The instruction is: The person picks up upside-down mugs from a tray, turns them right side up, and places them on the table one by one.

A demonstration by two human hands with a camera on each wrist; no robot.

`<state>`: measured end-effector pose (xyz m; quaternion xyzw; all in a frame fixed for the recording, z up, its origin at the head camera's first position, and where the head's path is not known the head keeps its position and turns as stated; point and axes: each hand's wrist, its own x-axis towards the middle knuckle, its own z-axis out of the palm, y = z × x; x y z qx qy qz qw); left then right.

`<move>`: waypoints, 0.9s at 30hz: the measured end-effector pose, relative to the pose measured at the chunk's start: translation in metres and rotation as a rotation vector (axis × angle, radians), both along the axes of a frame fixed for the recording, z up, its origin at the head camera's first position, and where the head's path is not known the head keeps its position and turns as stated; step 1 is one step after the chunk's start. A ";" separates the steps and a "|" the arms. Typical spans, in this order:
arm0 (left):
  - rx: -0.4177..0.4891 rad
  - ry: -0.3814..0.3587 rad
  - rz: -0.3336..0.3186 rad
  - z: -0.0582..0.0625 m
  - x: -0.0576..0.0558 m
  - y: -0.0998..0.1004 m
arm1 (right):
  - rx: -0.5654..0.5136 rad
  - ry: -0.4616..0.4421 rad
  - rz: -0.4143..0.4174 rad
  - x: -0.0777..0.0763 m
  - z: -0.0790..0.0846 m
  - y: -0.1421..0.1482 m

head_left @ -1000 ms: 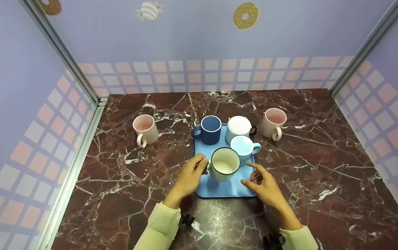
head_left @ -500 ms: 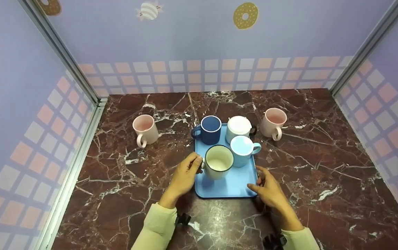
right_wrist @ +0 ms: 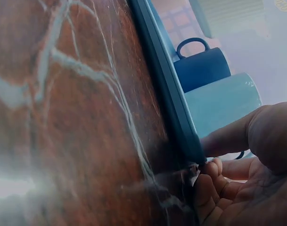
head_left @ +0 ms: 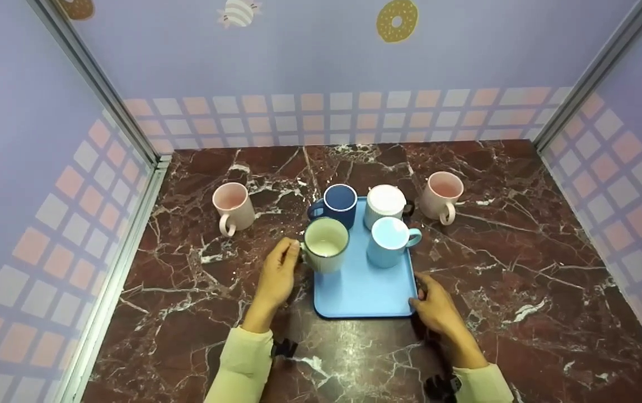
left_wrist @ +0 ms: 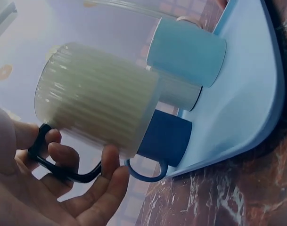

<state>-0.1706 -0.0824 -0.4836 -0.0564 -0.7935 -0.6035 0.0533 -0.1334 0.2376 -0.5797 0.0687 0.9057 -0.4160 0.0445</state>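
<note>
My left hand (head_left: 277,271) grips a pale green ribbed mug (left_wrist: 101,99) by its black handle (left_wrist: 63,172). That mug is upright above the left side of a light blue tray (head_left: 365,294), clear of its surface in the left wrist view. Behind it stands a dark blue mug (head_left: 341,202) on the tray. A white ribbed mug (head_left: 383,207) with a black handle and a light blue mug (head_left: 386,249) stand along the tray's right side. My right hand (head_left: 439,305) pinches the tray's near right edge, thumb on the rim and fingers curled against its outside.
Two pink mugs stand on the dark red marbled table (head_left: 186,336): one pink mug (head_left: 237,210) left of the tray, another pink mug (head_left: 441,196) at its back right. Patterned purple wall panels (head_left: 321,67) enclose the table at the back and both sides.
My left hand has carried the pale green mug leftward and slightly back, away from the light blue mug. My right hand has moved from over the tray to its right edge and taken hold there.
</note>
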 end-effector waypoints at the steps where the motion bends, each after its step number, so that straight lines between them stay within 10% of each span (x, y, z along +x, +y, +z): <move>1: 0.016 -0.006 0.013 0.000 -0.001 -0.001 | -0.004 0.000 0.002 0.000 0.000 0.000; 27: 0.517 -0.269 0.266 -0.036 -0.034 -0.021 | -0.063 0.002 0.007 0.002 -0.005 0.003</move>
